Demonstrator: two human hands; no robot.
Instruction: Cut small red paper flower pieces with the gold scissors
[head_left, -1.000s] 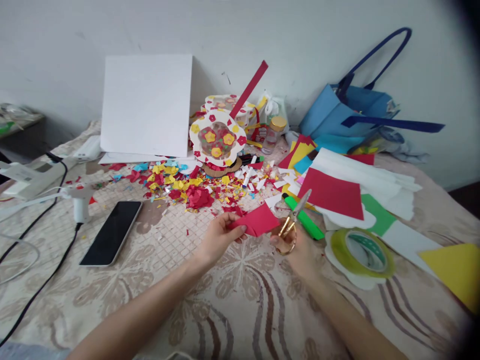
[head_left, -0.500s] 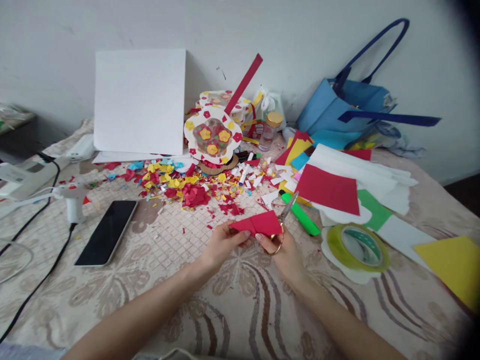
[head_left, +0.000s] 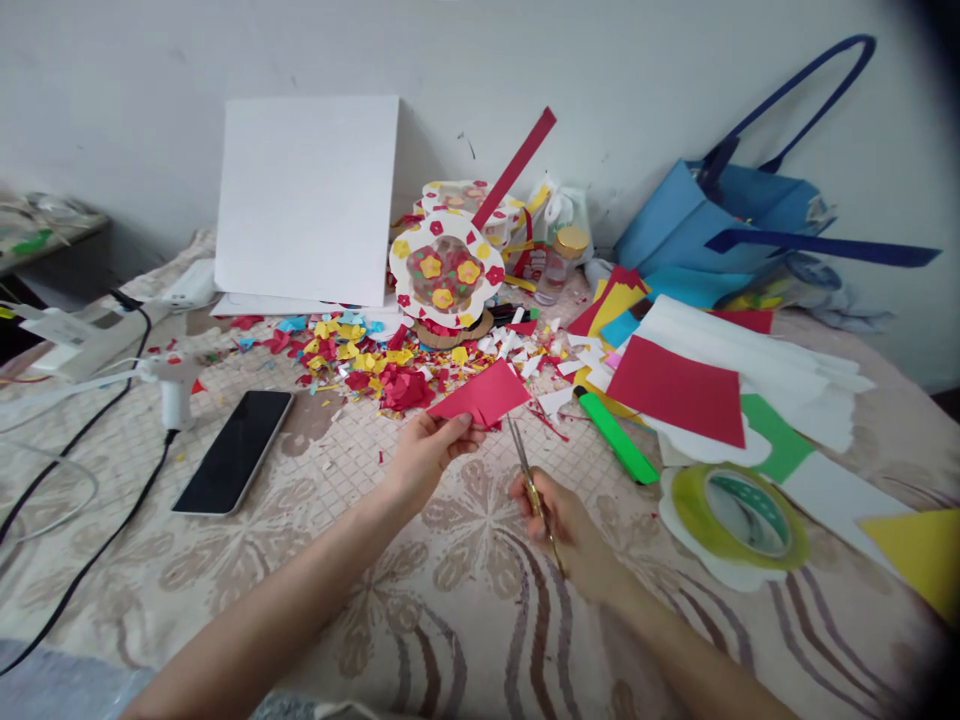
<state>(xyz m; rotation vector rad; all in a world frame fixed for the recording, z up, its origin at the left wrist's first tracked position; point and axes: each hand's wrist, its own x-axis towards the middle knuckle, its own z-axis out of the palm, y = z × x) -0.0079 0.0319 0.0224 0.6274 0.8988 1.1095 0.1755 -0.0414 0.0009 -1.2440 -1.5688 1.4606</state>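
Between the thumb and fingers of my left hand [head_left: 433, 447] is a piece of folded red paper [head_left: 491, 392], held just above the table at its lower left edge. My right hand [head_left: 561, 520] grips a pair of gold-handled scissors [head_left: 531, 485] by the handles. Their blades point up and away, with the tips close to the lower right edge of the red paper. Whether the tips touch the paper I cannot tell. Beyond the paper lies a heap of red, yellow and blue paper scraps [head_left: 360, 355].
A decorated flower-shaped paper piece [head_left: 448, 268] stands behind the scraps. At left are a phone [head_left: 234, 452] and a white glue gun [head_left: 174, 390]. Toward the right lie a green cutter [head_left: 616, 437], a tape roll [head_left: 688, 500], red paper sheets [head_left: 679, 390] and a blue bag [head_left: 675, 215].
My right hand has come off the red paper and moved down with the scissors, which now point at the paper. My left hand has turned the paper and moved it slightly away. The view shifted left.
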